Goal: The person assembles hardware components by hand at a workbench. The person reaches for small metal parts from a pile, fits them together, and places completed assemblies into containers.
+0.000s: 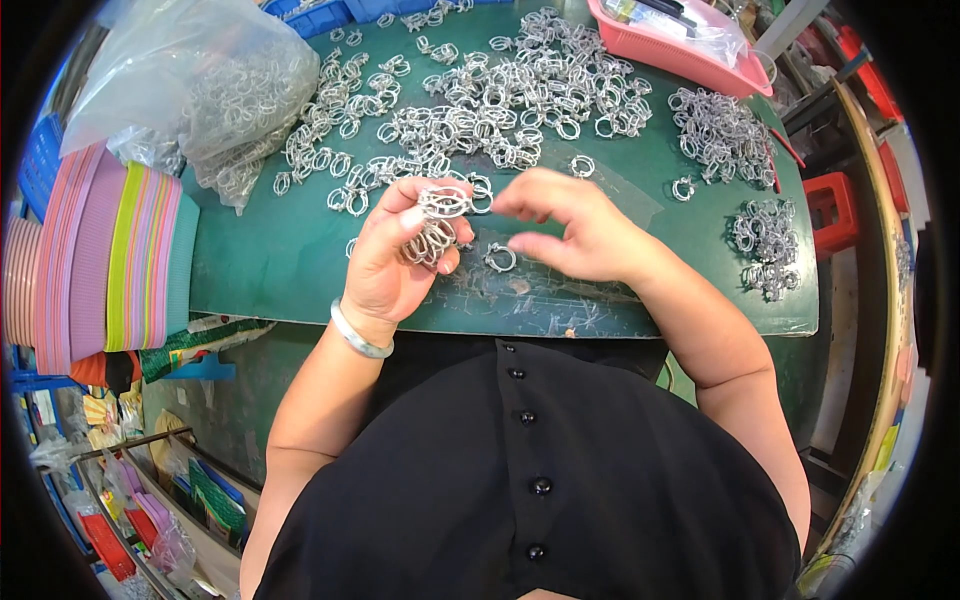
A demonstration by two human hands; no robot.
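Observation:
My left hand (390,245), a pale bangle at its wrist, is closed around several silver metal rings (430,243). One more ring (445,202) sits higher, at its fingertips. To the right, my right hand (575,228) hovers with thumb and fingers apart, slightly blurred, and nothing shows between them. A single loose ring (500,257) lies on the green table (270,285) below the right thumb. Beyond both hands spreads a big loose heap of the same rings (480,110), each with a small knob-like part on its band.
Two smaller ring piles (722,135) (765,245) lie at the table's right side. A pink basket (690,55) stands at the back right, and a clear bag of rings (250,100) at the back left. Colourful striped stacked tubs (110,260) flank the left edge; a red stool (830,212) stands right.

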